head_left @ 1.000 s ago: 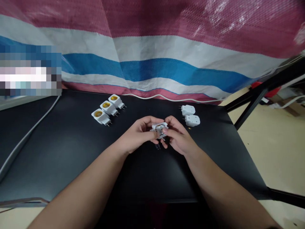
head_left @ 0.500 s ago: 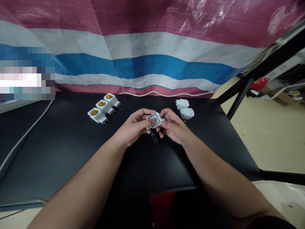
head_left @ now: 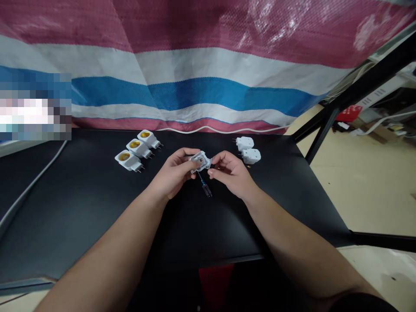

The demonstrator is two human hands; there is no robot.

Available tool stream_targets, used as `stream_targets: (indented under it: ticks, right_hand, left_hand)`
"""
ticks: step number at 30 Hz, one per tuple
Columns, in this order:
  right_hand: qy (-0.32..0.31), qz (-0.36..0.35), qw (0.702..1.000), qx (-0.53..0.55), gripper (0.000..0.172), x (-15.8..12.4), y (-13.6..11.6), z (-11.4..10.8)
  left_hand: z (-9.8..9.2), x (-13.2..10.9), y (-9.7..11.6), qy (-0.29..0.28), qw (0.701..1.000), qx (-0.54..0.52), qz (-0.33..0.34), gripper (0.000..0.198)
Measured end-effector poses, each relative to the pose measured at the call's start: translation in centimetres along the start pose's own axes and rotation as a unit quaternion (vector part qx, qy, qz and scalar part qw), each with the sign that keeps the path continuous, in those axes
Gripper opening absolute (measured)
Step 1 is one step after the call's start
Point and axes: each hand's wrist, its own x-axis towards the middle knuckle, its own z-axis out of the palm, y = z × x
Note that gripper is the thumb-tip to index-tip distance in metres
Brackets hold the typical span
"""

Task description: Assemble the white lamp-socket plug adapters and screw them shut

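My left hand (head_left: 172, 171) holds a white plastic plug housing (head_left: 199, 161) at its left side, with the open inside facing up. My right hand (head_left: 232, 174) is curled beside it, its fingertips at the housing's right corner. Below the housing hangs a small screwdriver (head_left: 206, 189) with a clear and blue handle, its shaft reaching up to the housing. I cannot tell which hand steadies it. Both hands are above the black table (head_left: 201, 229).
Several white lamp-socket plug adapters (head_left: 128, 160) with yellow centres stand in a row to the left. Two white plug bodies (head_left: 251, 156) lie to the right, with a tiny brass part (head_left: 248, 165) by them. A grey cable (head_left: 35, 182) runs along the left. A striped tarp hangs behind.
The housing has turned in my hands, and the screwdriver now shows fully beneath it, its shaft reaching the housing. My hands have drawn slightly apart.
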Motion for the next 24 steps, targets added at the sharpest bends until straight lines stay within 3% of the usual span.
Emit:
stream_targets:
  ticks: [9, 24]
  right_hand:
    - [0.060, -0.100, 0.988, -0.097, 0.020, -0.11, -0.55, -0.27]
    - [0.024, -0.056, 0.995, -0.075, 0.021, 0.19, -0.21, -0.65]
  left_hand:
    - [-0.02, -0.08, -0.35, -0.031, 0.999, 0.022, -0.019, 0.040]
    - [0.21, -0.11, -0.68, -0.032, 0.998, 0.048, -0.008, 0.040]
